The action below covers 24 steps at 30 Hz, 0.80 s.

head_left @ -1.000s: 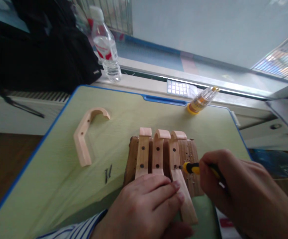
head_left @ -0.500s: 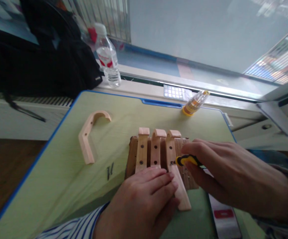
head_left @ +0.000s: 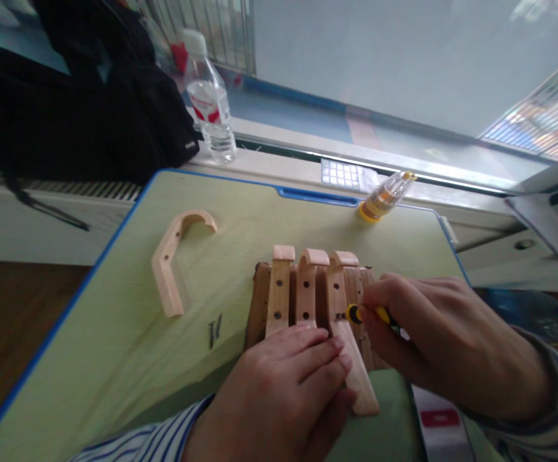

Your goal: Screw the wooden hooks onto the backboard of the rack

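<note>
My right hand [head_left: 433, 333] is closed around a small screwdriver [head_left: 354, 313] with a yellow and black handle. The screwdriver's tip is at the lower hole of the rightmost wooden hook [head_left: 337, 289], where a dark screw shows. My left hand [head_left: 279, 391] presses down across the lower parts of the hooks, its fingers bent over them and covering them. A middle hook [head_left: 306, 298] and a left hook [head_left: 279, 298] lie beside it, each with two dark screw heads. All three lie on a brown wooden board [head_left: 258, 308]. The rightmost hook's lower end slants to the right.
A loose wooden hook [head_left: 167, 269] and two screws [head_left: 215, 330] lie on the pale green table [head_left: 129, 308]. An orange-labelled bottle [head_left: 384, 197] stands at the far edge. Beyond are a water bottle [head_left: 209, 102] and a black bag [head_left: 81, 115]. A phone [head_left: 440, 423] lies near my right forearm.
The view has shifted slightly, so the board and hooks appear a little further right. My right hand has turned somewhat on the screwdriver. My left hand stays on the hooks.
</note>
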Available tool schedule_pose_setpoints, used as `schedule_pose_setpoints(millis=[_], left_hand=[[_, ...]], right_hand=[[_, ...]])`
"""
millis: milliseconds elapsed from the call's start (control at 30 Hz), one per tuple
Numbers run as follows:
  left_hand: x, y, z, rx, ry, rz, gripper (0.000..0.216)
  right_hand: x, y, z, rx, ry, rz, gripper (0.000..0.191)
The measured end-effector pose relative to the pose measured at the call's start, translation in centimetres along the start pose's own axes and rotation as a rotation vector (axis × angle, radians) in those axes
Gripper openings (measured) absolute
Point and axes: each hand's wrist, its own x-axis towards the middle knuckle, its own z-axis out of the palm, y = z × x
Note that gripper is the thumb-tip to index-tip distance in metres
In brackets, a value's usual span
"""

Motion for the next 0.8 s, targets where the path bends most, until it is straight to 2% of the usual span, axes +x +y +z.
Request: schedule_pose_setpoints(millis=[200, 433, 633, 800], left_hand=[[0.2, 0.1, 0.0, -0.003, 0.017, 0.004, 0.019], [0.1, 0.1, 0.1, 0.023, 0.041, 0.017, 0.02], [-0.1, 0.1, 0.2, 0.032, 0.031, 0.007, 0.022], [-0.1, 0.1, 0.1, 0.002, 0.005, -0.007, 0.022]], right_hand=[[-0.3, -0.6, 0.3, -0.011, 0.104, 0.104, 0.007], [-0.2, -1.4, 1.1, -0.04, 0.159, 0.261, 0.008], [-0.6, -0.8, 0.1, -0.09, 0.018, 0.294, 0.017], [-0.7, -0.2, -1.1, -0.075, -0.085, 0.116, 0.022]])
